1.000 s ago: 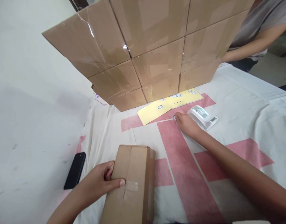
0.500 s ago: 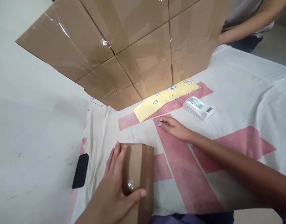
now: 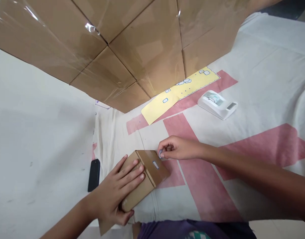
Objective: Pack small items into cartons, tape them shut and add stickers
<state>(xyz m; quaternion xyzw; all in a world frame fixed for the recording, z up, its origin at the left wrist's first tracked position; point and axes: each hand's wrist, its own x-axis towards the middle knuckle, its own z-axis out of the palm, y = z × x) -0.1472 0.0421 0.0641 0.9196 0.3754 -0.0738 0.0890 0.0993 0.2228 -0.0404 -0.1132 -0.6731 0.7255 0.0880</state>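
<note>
Where the right hand's (image 3: 178,147) fingertips meet, they are pinched together on a small blue-edged piece (image 3: 160,153). Just beside them, to their left and slightly nearer the wearer, is the cardboard box (image 3: 147,161); whether the fingertips touch it, I cannot tell. The face turned toward them bears a small blue-edged label (image 3: 155,165), slanting roughly parallel with the edge between the two visible faces.

The box's long axis, as far as I can judge, runs from beside the right fingertips back to the lower left, beneath the left hand (image 3: 111,190). That hand is nearer along most of its length: its fingers lie slightly apart across the upper face, with the thumb at the near side, so it seems to hold the box. The right fingers are nearer only at the far right corner.

Farther out on the cloth-covered tabletop (image 3: 262,103), a dark phone (image 3: 94,175) lies left of the box, near the wall. Beyond the right hand are a yellow strip (image 3: 156,111) and, to its right, a white dispenser-like device (image 3: 214,104). Behind the strip stands a large taped cardboard block (image 3: 147,56).
</note>
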